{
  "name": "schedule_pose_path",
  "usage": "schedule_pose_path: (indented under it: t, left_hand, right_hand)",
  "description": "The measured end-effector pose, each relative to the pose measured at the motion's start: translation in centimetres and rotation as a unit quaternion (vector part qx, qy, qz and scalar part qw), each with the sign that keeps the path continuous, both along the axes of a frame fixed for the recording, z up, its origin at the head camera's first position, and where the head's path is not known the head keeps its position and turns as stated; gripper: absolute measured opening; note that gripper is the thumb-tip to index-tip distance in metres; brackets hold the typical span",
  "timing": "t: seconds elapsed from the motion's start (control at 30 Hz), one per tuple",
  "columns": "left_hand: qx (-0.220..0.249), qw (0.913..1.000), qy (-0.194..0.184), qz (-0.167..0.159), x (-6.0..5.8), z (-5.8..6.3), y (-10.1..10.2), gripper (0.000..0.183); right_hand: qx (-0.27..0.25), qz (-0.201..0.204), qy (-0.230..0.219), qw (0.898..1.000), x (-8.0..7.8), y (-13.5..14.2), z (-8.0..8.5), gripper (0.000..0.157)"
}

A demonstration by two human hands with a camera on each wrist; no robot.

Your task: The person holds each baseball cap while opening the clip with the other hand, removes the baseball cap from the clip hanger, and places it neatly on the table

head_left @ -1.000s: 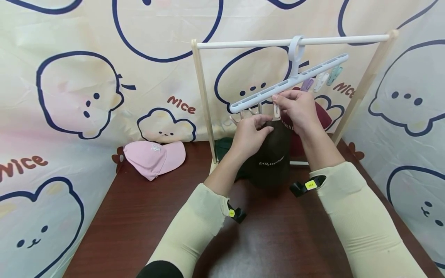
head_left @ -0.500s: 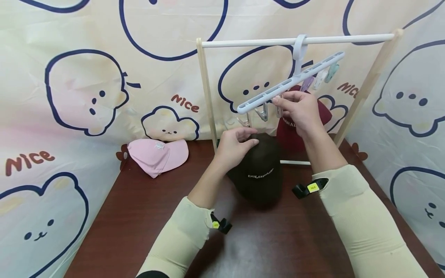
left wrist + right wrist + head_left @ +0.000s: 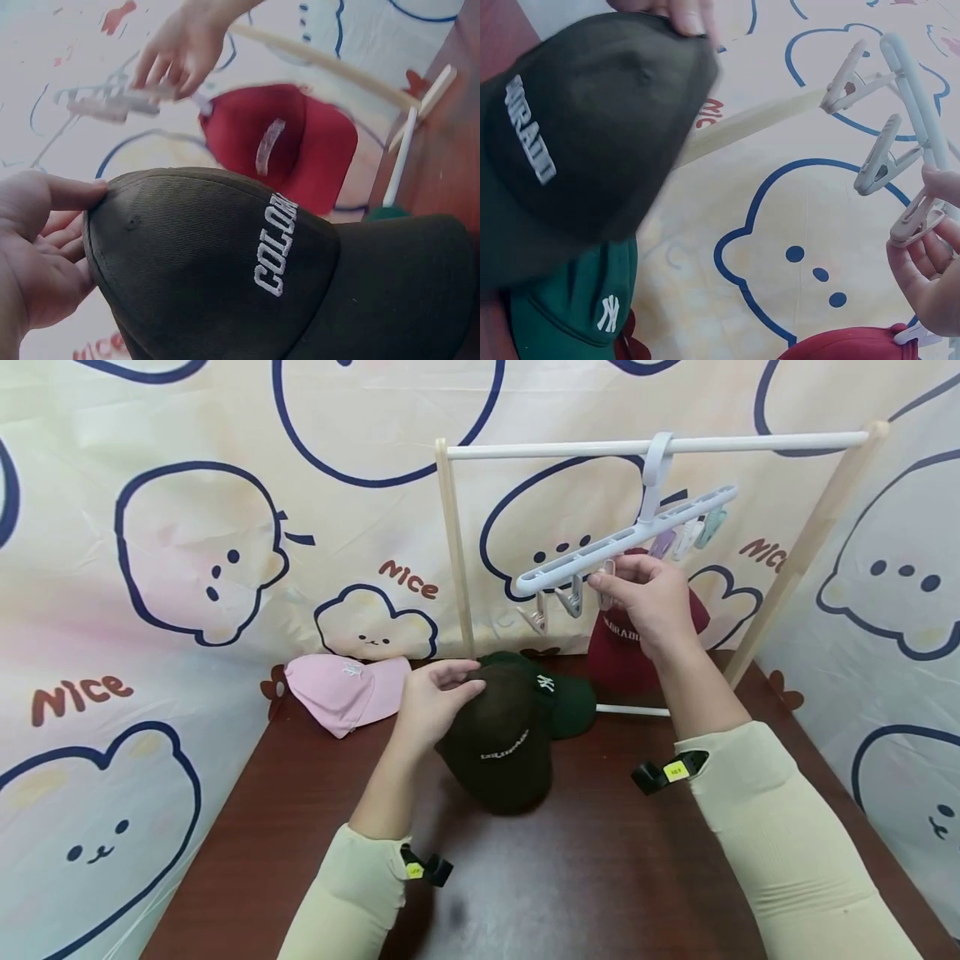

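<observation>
Pinched at its crown by my left hand (image 3: 435, 706), a dark brown cap (image 3: 498, 735) with white lettering hangs over the table, brim down. In the left wrist view the thumb and fingers grip the edge of this cap (image 3: 187, 255). My right hand (image 3: 654, 602) pinches a pale clothespin (image 3: 915, 221) on the light blue hanger (image 3: 600, 553). Two more pale clothespins (image 3: 572, 597) dangle from the hanger's near end. A dark red cap (image 3: 618, 643) hangs from the hanger, partly behind the right hand. Purple, white and teal clips (image 3: 710, 529) are at its far end.
The hanger hooks over a white rail (image 3: 547, 450) between wooden posts (image 3: 454, 552). A green cap (image 3: 570, 706) lies on the brown table (image 3: 600, 843) behind the brown cap. Further left is a pink cap (image 3: 348, 693). A patterned cloth backs the table.
My left hand has moved the brown cap left and down, away from the hanger, uncovering the green cap. The right hand stays at the clothespin; the hanger has turned slightly.
</observation>
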State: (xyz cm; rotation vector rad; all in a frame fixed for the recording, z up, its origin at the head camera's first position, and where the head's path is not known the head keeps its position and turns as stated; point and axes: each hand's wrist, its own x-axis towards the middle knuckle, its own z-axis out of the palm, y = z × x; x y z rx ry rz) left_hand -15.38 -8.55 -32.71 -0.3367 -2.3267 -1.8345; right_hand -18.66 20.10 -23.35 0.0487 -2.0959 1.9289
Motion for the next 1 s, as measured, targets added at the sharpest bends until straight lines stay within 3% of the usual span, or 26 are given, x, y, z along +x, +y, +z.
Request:
schedule_pose_path:
  t: [0.13, 0.23, 0.37, 0.43, 0.57, 0.73, 0.9, 0.93, 1.0]
  left_hand:
    - [0.031, 0.9969, -0.043, 0.058, 0.1, -1.2, -2.9, 0.028]
    - [0.072, 0.9882, -0.082, 0.107, 0.3, -2.0, -5.3, 0.033]
    - [0.166, 0.9650, -0.119, 0.165, 0.7, -3.2, -8.8, 0.036]
    - [0.222, 0.9472, -0.126, 0.195, 0.9, -3.9, -10.6, 0.034]
    - [0.325, 0.9001, -0.135, 0.257, 1.6, -5.3, -14.3, 0.032]
    - [0.447, 0.8237, -0.143, 0.319, 2.3, -6.8, -18.4, 0.044]
    - [0.561, 0.7419, -0.106, 0.352, 2.5, -8.0, -21.3, 0.049]
    - [0.577, 0.7285, -0.098, 0.356, 2.4, -8.3, -21.7, 0.049]
    - [0.596, 0.7111, -0.091, 0.362, 2.2, -8.6, -22.4, 0.047]
  right_hand:
    - [-0.006, 0.004, 0.005, 1.000, 0.0, 0.0, -0.1, 0.054]
    - [-0.008, 0.004, 0.012, 1.000, -0.1, -0.1, -0.2, 0.053]
    - [-0.016, 0.007, 0.016, 1.000, -0.1, 0.0, -0.3, 0.051]
    - [-0.022, 0.009, 0.014, 1.000, -0.1, 0.0, -0.3, 0.051]
    - [-0.023, 0.012, 0.014, 1.000, -0.1, 0.0, -0.3, 0.052]
    - [-0.029, 0.017, 0.021, 0.999, -0.2, -0.1, -0.4, 0.051]
    - [-0.029, 0.015, 0.019, 0.999, -0.3, -0.3, -0.4, 0.051]
    - [-0.028, 0.014, 0.017, 0.999, -0.3, -0.3, -0.4, 0.052]
    - [-0.028, 0.012, 0.013, 0.999, -0.3, -0.3, -0.4, 0.052]
